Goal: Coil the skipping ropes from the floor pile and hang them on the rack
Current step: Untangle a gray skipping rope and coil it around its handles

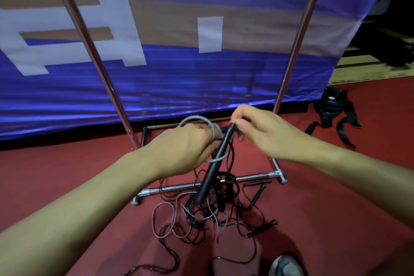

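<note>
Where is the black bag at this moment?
In the head view, the black bag lies on the red floor at the right, beside the lower edge of the blue banner, beyond the right hand.

no legible text, banner (201, 74) shapes unreadable

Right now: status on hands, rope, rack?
Left hand grips grey rope coil. Right hand pinches black handle. Tangled pile on floor, draped over rack base.
</note>
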The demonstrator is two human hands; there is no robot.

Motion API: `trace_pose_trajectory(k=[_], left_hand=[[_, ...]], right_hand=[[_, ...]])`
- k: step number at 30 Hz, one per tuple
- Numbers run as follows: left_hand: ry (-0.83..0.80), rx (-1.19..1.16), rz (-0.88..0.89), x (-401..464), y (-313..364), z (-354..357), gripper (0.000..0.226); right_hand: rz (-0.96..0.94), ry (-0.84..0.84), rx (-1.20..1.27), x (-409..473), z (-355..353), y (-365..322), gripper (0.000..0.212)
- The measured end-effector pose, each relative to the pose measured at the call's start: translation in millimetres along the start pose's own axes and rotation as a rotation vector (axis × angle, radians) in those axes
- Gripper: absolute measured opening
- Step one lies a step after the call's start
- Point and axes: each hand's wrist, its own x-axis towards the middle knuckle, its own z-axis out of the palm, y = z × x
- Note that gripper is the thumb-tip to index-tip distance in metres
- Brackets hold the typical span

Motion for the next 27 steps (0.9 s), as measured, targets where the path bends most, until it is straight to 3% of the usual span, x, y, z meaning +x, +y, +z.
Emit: trace_pose_trajectory(k=[3, 4, 6, 8, 10, 13, 18, 24, 27], left_hand=[[0.034, 0.019, -0.023, -1.4, -1.3, -3.9, 0.011], [0.020, 0.033, -0.023, -2.0, -3.3, -2.7, 0.012], [-0.025, 0.064, -0.016, -3.5, -6.3, 0.8, 0.019], [-0.054, 0.054, -0.020, -4.2, -6.6, 3.8, 0.018], [-0.079, 0.000, -0.027, -4.5, -7.7, 4.5, 0.019], [-0.106, -0.144, 0.002, -7.2, -13.0, 0.9, 0.023], [-0.123, -0.307, -0.039, -9.9, -20.6, -10.6, 0.027], [-0.272, -0.311, -0.045, -7.9, -18.1, -8.7, 0.023], [-0.302, -0.392, -0.043, -7.0, -15.0, -16.6, 0.024]], right_hand=[[0.232, -0.070, 0.593, 1.4, 0.8, 1.1, 0.022], [0.286, -0.128, 0.680, 0.9, -0.4, -1.4, 0.026], [0.312, -0.258, 0.495, -1.5, -4.6, -2.5, 0.045], [0.125, -0.354, 0.077, -1.7, -9.7, -0.7, 0.056], [-0.005, -0.334, 0.020, -2.5, -13.8, 4.5, 0.042], [0.068, -0.256, 0.325, -4.8, -17.4, 9.6, 0.031], [0.167, -0.065, 0.669, -2.7, -12.7, 10.9, 0.039], [0.255, 0.178, 0.675, 5.3, 8.0, -7.4, 0.024], [0.251, 0.216, 0.650, 8.8, 10.5, -8.6, 0.030]])
